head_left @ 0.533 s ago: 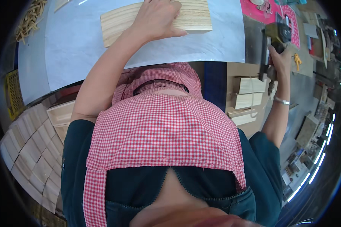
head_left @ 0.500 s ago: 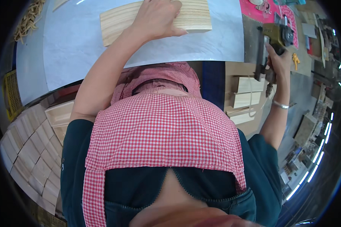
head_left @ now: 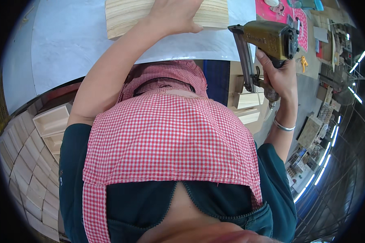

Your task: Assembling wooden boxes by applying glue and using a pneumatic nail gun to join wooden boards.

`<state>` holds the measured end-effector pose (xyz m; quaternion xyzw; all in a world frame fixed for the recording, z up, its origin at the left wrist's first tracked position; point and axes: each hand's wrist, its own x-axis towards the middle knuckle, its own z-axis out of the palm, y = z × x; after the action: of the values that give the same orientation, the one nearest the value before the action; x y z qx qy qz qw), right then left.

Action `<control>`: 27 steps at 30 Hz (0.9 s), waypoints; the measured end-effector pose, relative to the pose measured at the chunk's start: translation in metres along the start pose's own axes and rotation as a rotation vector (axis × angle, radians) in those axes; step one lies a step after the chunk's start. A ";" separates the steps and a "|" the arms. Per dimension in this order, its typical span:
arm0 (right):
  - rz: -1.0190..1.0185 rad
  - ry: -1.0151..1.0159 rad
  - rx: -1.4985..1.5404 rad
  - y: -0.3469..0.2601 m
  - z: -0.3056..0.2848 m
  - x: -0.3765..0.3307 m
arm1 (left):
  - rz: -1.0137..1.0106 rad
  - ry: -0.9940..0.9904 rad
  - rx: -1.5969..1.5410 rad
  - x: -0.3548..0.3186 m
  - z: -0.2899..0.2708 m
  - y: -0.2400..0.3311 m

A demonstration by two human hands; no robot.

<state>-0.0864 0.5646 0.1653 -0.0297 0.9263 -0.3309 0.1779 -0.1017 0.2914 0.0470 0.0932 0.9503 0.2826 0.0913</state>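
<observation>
A box-shaped piece of pale wood (head_left: 127, 18) lies on the white-covered table at the top of the view, its far part cut off. My left hand (head_left: 176, 16) grips it across the top, thumb toward the near edge; the other fingers are mostly out of view. To the right, my right hand (head_left: 280, 77) is closed round the handle of an air nail gun (head_left: 267, 38) with a brownish-gold body and a dark magazine. The gun is held up in the air, its nose close to the wood's right end but apart from it, as far as I can see.
Pale wooden boxes (head_left: 28, 162) are stacked at the lower left, beside an open wooden tray (head_left: 52, 121). More wood pieces (head_left: 247, 101) stand below the table's right part. A pink cloth (head_left: 267, 10) and an orange tool (head_left: 303, 63) lie at the upper right.
The nail gun in my right hand has come left and nearer to the wood, and is turned to show its side. My left hand stays on the wood. The whole view has shifted a little.
</observation>
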 end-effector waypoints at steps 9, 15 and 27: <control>0.042 -0.023 -0.063 -0.014 0.004 0.003 | -0.037 -0.063 -0.024 -0.003 -0.003 0.000; 0.002 -0.032 -0.087 -0.016 0.002 0.008 | -0.069 -0.182 -0.078 -0.041 -0.043 -0.011; -0.085 -0.110 0.016 -0.026 0.026 0.000 | -0.032 0.064 -0.132 -0.080 -0.023 -0.061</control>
<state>-0.0794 0.5287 0.1628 -0.0858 0.9104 -0.3434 0.2144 -0.0369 0.2110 0.0420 0.0626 0.9334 0.3459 0.0713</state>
